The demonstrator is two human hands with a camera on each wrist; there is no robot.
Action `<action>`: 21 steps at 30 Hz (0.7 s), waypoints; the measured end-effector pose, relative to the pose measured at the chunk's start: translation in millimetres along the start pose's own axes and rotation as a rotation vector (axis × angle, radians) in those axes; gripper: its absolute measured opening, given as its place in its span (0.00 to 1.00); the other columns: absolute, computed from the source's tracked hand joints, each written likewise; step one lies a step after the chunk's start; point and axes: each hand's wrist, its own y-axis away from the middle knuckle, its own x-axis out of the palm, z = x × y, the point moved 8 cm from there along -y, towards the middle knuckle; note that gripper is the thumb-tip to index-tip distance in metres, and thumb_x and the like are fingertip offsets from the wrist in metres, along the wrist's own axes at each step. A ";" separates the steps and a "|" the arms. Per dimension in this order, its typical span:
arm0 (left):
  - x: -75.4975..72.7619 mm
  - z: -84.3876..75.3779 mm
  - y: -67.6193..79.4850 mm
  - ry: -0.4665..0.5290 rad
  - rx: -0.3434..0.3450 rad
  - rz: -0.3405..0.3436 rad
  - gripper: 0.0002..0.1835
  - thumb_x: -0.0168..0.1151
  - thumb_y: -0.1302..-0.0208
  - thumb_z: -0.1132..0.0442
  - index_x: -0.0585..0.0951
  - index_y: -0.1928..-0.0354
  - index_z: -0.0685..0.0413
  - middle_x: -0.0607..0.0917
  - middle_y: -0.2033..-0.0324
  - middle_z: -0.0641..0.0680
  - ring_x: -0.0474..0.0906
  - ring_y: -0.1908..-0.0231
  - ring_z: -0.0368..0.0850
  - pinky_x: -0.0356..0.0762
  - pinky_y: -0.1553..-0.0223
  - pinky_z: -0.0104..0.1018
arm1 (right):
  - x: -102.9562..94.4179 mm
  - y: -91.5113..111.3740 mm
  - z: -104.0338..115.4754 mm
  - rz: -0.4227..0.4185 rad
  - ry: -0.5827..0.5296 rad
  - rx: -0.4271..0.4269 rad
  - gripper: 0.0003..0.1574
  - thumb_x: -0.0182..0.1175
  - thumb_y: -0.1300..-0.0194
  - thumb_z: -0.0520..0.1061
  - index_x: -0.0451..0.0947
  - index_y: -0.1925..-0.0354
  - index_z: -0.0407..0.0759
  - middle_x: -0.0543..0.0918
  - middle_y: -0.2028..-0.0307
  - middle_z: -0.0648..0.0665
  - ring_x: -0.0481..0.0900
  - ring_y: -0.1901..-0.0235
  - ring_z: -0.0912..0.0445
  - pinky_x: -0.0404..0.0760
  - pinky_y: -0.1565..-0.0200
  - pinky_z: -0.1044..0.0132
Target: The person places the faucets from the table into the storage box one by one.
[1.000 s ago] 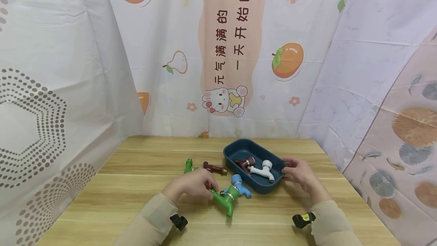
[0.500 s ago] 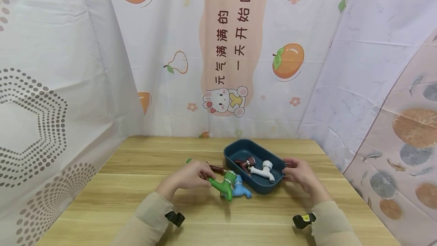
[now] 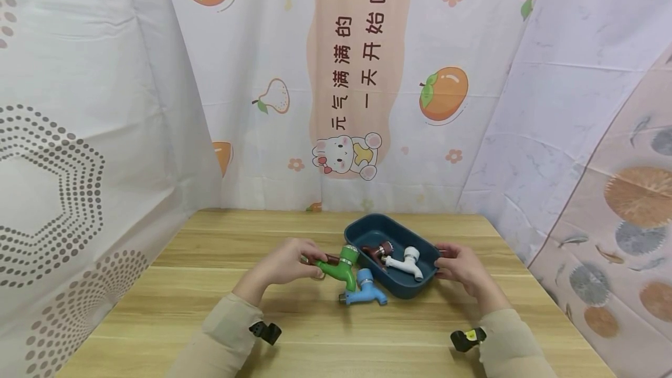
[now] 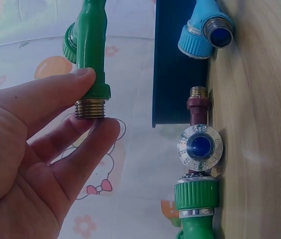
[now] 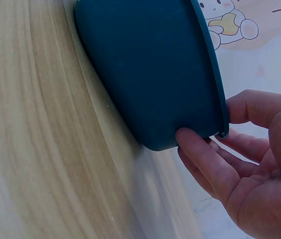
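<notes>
My left hand (image 3: 289, 261) pinches a green tap (image 3: 342, 270) by its threaded end, between thumb and fingers. In the left wrist view the brass thread of that green tap (image 4: 91, 59) shows at the fingertips, and the tap is raised off the table. A blue tap (image 3: 364, 287) lies on the table just below it in the head view. My right hand (image 3: 462, 267) holds the right end of a dark blue plastic tub (image 3: 404, 292), fingers and thumb at its rim and wall. Inside the tub lie a white tap (image 3: 405, 263) and a dark red tap (image 3: 378, 248).
Behind the left hand, mostly hidden in the head view, another dark red tap (image 4: 200, 112) and another green tap (image 4: 197, 199) lie on the wooden table (image 3: 315, 343). Printed curtains (image 3: 273, 150) hang at the table's back and sides.
My left hand has lifted the green tap from the near side of the blue tap and carried it up and away from me, toward the tub. The right hand and tub stay put.
</notes>
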 end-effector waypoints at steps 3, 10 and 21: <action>-0.5 -0.6 0.1 0.003 0.002 -0.004 0.09 0.76 0.39 0.61 0.90 0.57 0.40 0.84 0.59 0.40 0.80 0.62 0.39 0.82 0.59 0.35 | -0.7 -0.6 -0.1 0.002 0.000 -0.002 0.35 0.56 0.33 0.27 0.59 0.31 0.19 0.66 0.39 0.17 0.81 0.49 0.40 0.85 0.54 0.50; -2.0 -1.6 -0.4 0.009 -0.003 -0.015 0.09 0.75 0.38 0.60 0.90 0.56 0.40 0.84 0.59 0.40 0.78 0.63 0.40 0.82 0.61 0.35 | -1.0 -0.8 -2.1 -0.009 -0.002 0.002 0.35 0.57 0.34 0.27 0.61 0.31 0.20 0.68 0.39 0.18 0.80 0.48 0.38 0.85 0.54 0.52; -2.9 4.8 -5.8 0.055 -0.028 -0.056 0.11 0.72 0.36 0.65 0.89 0.54 0.43 0.84 0.60 0.40 0.80 0.63 0.40 0.82 0.63 0.37 | -1.5 -1.3 -2.6 -0.010 -0.006 -0.006 0.35 0.57 0.34 0.27 0.61 0.31 0.20 0.69 0.40 0.19 0.81 0.50 0.41 0.85 0.55 0.52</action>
